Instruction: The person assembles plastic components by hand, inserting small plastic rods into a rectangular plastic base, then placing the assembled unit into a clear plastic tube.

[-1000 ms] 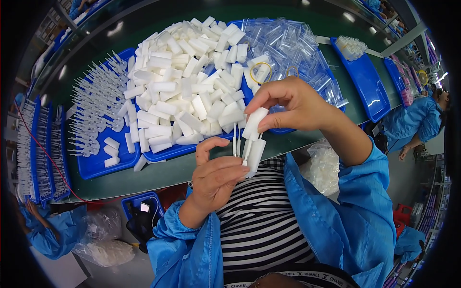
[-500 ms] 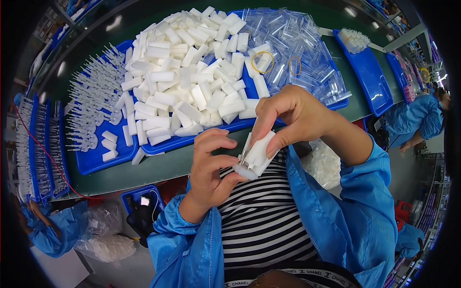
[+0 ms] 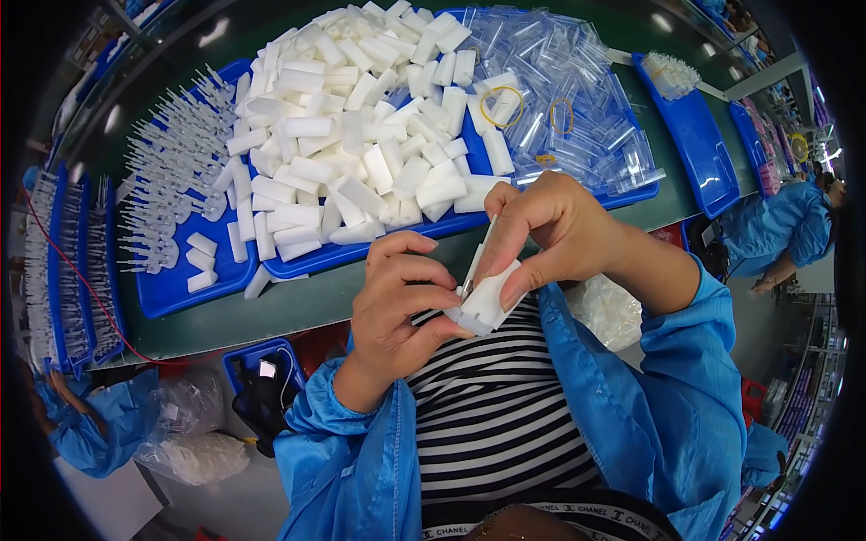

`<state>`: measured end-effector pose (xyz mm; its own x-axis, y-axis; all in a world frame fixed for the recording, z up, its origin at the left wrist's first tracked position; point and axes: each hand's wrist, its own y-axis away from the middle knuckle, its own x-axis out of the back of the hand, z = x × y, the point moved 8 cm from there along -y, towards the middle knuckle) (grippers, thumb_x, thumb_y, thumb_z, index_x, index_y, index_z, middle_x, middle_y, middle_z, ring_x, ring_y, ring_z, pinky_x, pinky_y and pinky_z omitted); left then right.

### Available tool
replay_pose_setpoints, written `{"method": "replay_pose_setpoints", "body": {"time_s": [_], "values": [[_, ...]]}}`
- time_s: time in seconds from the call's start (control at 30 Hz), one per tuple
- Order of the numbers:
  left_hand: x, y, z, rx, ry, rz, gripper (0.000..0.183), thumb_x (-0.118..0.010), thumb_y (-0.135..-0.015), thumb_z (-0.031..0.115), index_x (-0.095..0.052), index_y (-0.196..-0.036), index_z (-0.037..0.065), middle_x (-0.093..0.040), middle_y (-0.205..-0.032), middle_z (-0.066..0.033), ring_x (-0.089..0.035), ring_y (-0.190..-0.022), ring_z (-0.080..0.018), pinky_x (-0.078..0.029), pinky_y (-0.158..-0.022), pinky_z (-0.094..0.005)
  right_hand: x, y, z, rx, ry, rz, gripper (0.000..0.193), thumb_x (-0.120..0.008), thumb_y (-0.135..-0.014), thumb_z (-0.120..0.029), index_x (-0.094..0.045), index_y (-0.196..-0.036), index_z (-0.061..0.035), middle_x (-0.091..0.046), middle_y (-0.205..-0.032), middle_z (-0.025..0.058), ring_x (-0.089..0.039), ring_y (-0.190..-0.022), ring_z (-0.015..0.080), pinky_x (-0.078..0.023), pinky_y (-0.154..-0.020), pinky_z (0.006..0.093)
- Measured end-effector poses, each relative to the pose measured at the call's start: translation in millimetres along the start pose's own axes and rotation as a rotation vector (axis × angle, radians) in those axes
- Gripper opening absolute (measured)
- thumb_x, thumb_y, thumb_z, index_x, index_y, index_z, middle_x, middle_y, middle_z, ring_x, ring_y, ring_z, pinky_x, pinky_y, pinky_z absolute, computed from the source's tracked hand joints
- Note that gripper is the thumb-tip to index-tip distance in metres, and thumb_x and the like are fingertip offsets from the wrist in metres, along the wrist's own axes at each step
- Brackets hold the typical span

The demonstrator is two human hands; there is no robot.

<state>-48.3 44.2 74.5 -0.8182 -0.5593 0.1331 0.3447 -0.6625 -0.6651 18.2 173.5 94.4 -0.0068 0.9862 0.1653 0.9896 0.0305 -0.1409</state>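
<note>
My right hand [image 3: 564,230] pinches a white foam block [image 3: 492,300] between thumb and fingers, in front of my body. At the block's lower left end sits a translucent whitish disc-like base [image 3: 468,322], held by the thumb and fingers of my left hand [image 3: 397,302]. Foam and base touch. A second white strip [image 3: 473,266] shows along the block's far side, partly behind my right fingers. Straight ahead, similar white foam blocks [image 3: 347,135] lie heaped in and over a blue tray [image 3: 338,261].
On the left, a blue tray [image 3: 194,300] bears rows of upright thin rods on round bases [image 3: 171,171]. Clear plastic sleeves [image 3: 559,90] and yellow rubber bands [image 3: 502,106] fill a tray at right. Beyond stands another blue tray [image 3: 690,149]. Co-workers in blue sit at both sides.
The foam block has come down against the base, and the metal rod that showed between them is now covered. Both hands stay close together, with the left fingers slightly nearer the foam.
</note>
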Motion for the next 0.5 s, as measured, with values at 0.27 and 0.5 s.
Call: {"method": "replay_pose_setpoints", "body": {"time_s": [0.27, 0.5], "values": [[6, 2, 1, 0.001, 0.069, 0.036, 0.026, -0.076, -0.068, 0.025, -0.064, -0.081, 0.006, -0.061, -0.083, -0.0075, -0.053, -0.091, -0.0308, -0.040, -0.084, -0.0420, -5, -7, -16, 0.065, 0.161, 0.007, 0.023, -0.083, -0.062, -0.019, -0.072, -0.081, -0.0112, -0.068, -0.078, -0.0011, -0.057, -0.072, 0.0113, -0.040, -0.069, 0.0238], [17, 8, -8, 0.041, 0.205, 0.163, 0.023, -0.076, -0.070, 0.019, -0.061, -0.083, 0.006, -0.060, -0.090, -0.0101, -0.049, -0.101, -0.0338, -0.037, -0.089, -0.0447, 9, -43, -37, 0.128, 0.488, 0.009, 0.030, -0.079, -0.066, -0.025, -0.070, -0.089, -0.0094, -0.069, -0.087, 0.0021, -0.061, -0.076, 0.0148, -0.039, -0.077, 0.0287]]}}
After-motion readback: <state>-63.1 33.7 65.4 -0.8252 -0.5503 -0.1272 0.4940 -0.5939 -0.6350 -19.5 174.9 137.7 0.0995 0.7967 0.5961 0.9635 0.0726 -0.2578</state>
